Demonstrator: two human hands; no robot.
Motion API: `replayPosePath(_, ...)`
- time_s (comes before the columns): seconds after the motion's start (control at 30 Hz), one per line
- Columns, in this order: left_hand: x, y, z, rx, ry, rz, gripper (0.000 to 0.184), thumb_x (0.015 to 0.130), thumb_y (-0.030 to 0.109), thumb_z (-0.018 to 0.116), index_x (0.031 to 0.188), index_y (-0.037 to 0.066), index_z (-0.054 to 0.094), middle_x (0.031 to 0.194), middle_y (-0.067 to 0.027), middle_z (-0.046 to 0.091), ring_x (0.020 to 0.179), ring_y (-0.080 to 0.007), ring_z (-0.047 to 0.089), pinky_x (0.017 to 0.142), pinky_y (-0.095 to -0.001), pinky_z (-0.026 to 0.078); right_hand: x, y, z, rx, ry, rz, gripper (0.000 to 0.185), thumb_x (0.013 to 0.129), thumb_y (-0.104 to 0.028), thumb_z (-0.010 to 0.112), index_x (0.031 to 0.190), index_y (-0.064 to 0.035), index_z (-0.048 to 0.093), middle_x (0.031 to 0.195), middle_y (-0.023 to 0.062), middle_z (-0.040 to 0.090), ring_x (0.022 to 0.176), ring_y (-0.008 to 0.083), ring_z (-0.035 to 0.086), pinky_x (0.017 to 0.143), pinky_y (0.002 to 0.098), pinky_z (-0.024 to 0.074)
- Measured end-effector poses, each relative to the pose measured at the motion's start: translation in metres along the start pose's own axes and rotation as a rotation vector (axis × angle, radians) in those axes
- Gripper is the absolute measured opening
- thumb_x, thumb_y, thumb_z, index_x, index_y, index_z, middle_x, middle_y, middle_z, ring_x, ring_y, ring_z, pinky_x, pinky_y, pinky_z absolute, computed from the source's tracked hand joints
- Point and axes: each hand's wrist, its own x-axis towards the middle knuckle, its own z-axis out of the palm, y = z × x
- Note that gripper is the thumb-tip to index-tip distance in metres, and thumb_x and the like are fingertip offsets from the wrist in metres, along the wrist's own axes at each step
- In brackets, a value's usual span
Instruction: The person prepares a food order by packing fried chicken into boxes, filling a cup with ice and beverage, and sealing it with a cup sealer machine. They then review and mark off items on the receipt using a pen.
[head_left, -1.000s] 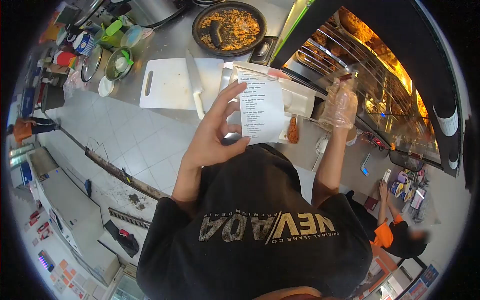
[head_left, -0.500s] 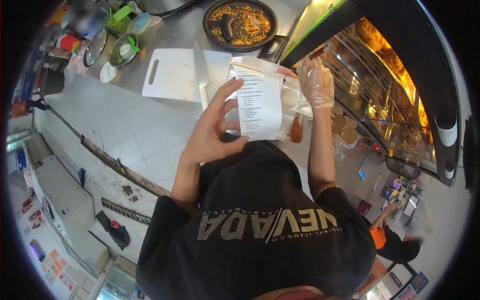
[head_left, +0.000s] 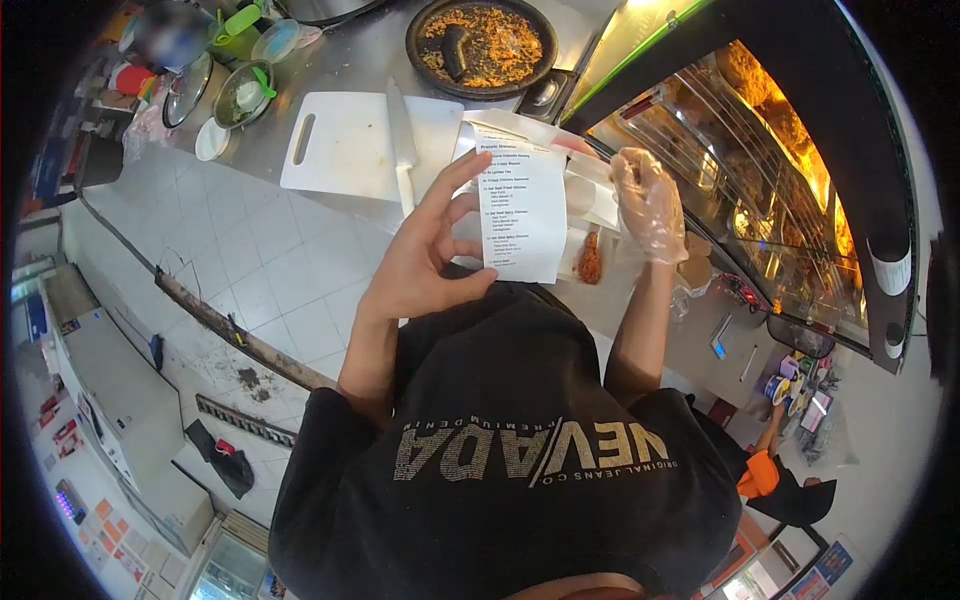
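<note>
My left hand (head_left: 428, 245) grips a printed order receipt (head_left: 523, 215), thumb at its lower edge and fingers along its left side. The paper's printed list faces up at me. My right hand (head_left: 648, 205), in a clear plastic glove, hovers to the right of the receipt with its fingers curled together. Whatever those fingers may hold is hidden. Just left of that wrist lies a piece of fried chicken (head_left: 590, 260) on a pale surface. Behind the receipt, a light tray or box (head_left: 590, 195) is partly covered.
A knife (head_left: 401, 140) lies over the white cutting board (head_left: 335, 150). Beyond it sits a round dark stone dish (head_left: 482, 50) with orange crumbs and a dark pestle. A lit glass display case (head_left: 740, 190) stands at right. Another person (head_left: 785, 485) works at lower right.
My gloved right hand has moved back toward me and slightly right, away from the display case. The receipt stays in my left hand, almost unmoved.
</note>
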Motion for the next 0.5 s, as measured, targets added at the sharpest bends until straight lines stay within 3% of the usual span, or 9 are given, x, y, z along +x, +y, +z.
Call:
replayPosePath(0.07, 0.002, -0.001, 0.002, -0.002, -0.011, -0.01, 0.103, 0.072, -0.019, 0.069, 0.162, 0.003, 0.026, 0.167, -0.0123, 0.02, 0.146, -0.0283, 0.04, 0.091, -0.0348, 0.062, -0.016, 0.006, -0.009, 0.025, -0.045, -0.013, 0.029, 0.102, -0.026, 0.064, 0.115, 0.0, 0.068, 0.086, 0.0111, 0.073, 0.079, 0.0165, 0.069, 0.074, 0.0332, 0.054)
replayPosePath(0.17, 0.007, -0.005, 0.008, -0.012, -0.04, -0.02, 0.103, 0.072, -0.02, 0.069, 0.162, 0.003, 0.025, 0.167, -0.0125, 0.02, 0.146, -0.0286, 0.04, 0.091, -0.0346, 0.062, -0.046, 0.022, -0.015, 0.16, -0.033, -0.012, 0.031, 0.1, -0.03, 0.066, 0.113, -0.0025, 0.07, 0.086, 0.0152, 0.073, 0.077, 0.0261, 0.071, 0.075, 0.0374, 0.0533)
replayPosePath(0.33, 0.015, -0.01, 0.021, -0.002, -0.078, -0.029, 0.102, 0.072, -0.021, 0.069, 0.162, 0.002, 0.025, 0.167, -0.0131, 0.021, 0.146, -0.0285, 0.04, 0.09, -0.0337, 0.061, -0.086, 0.018, -0.048, 0.247, -0.316, 0.16, 0.031, 0.101, -0.031, 0.065, 0.113, -0.0022, 0.069, 0.085, 0.0147, 0.074, 0.079, 0.0275, 0.071, 0.076, 0.0378, 0.0539)
replayPosePath(0.43, 0.018, -0.015, 0.028, -0.007, -0.109, -0.034, 0.102, 0.073, -0.022, 0.068, 0.162, 0.002, 0.024, 0.167, -0.0134, 0.021, 0.146, -0.0282, 0.04, 0.09, -0.0329, 0.061, -0.104, 0.03, -0.051, 0.082, -0.424, 0.139, 0.031, 0.1, -0.031, 0.065, 0.106, -0.0015, 0.071, 0.089, 0.0179, 0.075, 0.084, 0.0323, 0.072, 0.08, 0.0398, 0.054)
replayPosePath(0.5, 0.021, -0.015, 0.035, 0.006, -0.12, -0.048, 0.101, 0.074, -0.023, 0.067, 0.162, -0.001, 0.022, 0.165, -0.0159, 0.024, 0.146, -0.0308, 0.039, 0.096, -0.0388, 0.06, -0.119, 0.055, -0.034, 0.049, -0.48, 0.224, 0.034, 0.1, -0.034, 0.064, 0.103, -0.0018, 0.073, 0.094, 0.0202, 0.075, 0.091, 0.0355, 0.072, 0.085, 0.0426, 0.0538)
